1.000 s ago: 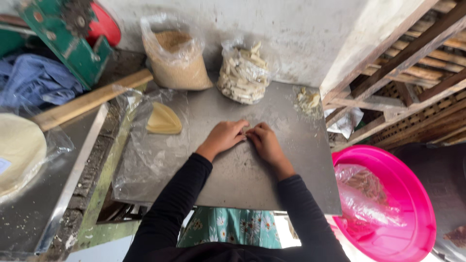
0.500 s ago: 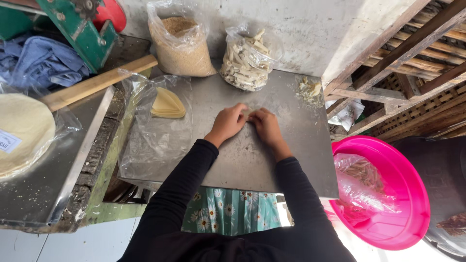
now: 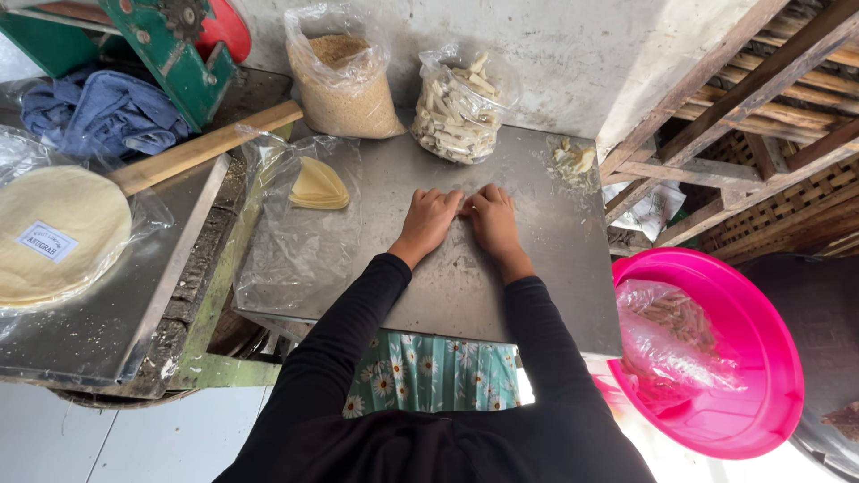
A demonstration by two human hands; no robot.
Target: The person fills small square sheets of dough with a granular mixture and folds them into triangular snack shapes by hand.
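My left hand (image 3: 429, 219) and my right hand (image 3: 490, 217) lie palm down, side by side, on a grey metal sheet (image 3: 555, 268). Their fingertips meet at the middle and curl down onto the sheet. Whatever is under the fingers is hidden. Both arms wear black sleeves. A stack of folded yellow wrappers (image 3: 315, 186) rests on clear plastic (image 3: 295, 255) to the left of my left hand. Just beyond my hands stands a bag of pale cut sticks (image 3: 458, 107), with a bag of brown crumbs (image 3: 344, 85) to its left.
A round stack of pale wrappers in plastic (image 3: 58, 234) lies on a metal tray at the left. A wooden stick (image 3: 206, 148), a blue cloth (image 3: 98, 112) and a green machine (image 3: 165, 45) are behind it. A pink basin (image 3: 761, 358) holding a plastic bag sits at the right, under wooden slats (image 3: 761, 98).
My hands stay pressed together on the metal sheet, barely shifting. The view has tilted a little, so the sheet and bags sit lower in the picture.
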